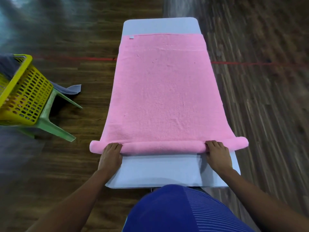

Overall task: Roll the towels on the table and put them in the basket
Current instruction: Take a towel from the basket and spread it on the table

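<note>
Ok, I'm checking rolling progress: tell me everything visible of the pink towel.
The pink towel looks like fluffy terry cloth. It lies flat along the pale table, with a small tag at its far left corner. Its near end is rolled into a tube that overhangs both table sides. The left hand and right hand grip the roll.
</note>
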The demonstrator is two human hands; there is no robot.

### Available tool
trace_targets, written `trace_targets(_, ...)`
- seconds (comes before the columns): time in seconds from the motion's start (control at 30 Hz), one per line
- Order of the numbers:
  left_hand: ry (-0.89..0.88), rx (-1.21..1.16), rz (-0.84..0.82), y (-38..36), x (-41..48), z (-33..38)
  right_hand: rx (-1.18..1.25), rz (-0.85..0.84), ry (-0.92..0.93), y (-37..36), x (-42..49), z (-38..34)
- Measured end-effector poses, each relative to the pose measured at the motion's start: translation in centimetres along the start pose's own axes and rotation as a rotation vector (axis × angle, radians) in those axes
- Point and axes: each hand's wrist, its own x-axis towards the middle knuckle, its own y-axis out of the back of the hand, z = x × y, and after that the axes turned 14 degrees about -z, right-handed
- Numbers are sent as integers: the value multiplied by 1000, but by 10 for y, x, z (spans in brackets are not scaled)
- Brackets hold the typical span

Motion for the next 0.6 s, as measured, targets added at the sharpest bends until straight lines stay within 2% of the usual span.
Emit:
trace_targets(0.1,-14,61,-19,9,2,4,-97,-61,-32,11,0,0)
trace_targets(0.17,14,109,-101,14,3,8,-136,-154,-72,18,2,2)
trace_targets(0.27,54,93,-178,18,6,8,-62,-301,-142,29,7,4)
trace_targets(0.33,57,64,-125,18,9,4,-57,-268,-161,29,9,4)
trace_targets(0.43,17,117,67,19,14,6,-24,-59,-155,25,12,1)
trace_targets(0.5,-4,68,97,20,15,14,-3,5,-93,21,15,-1)
trace_targets(0.6,-9,61,54,14,12,18,-22,49,17,12,14,0)
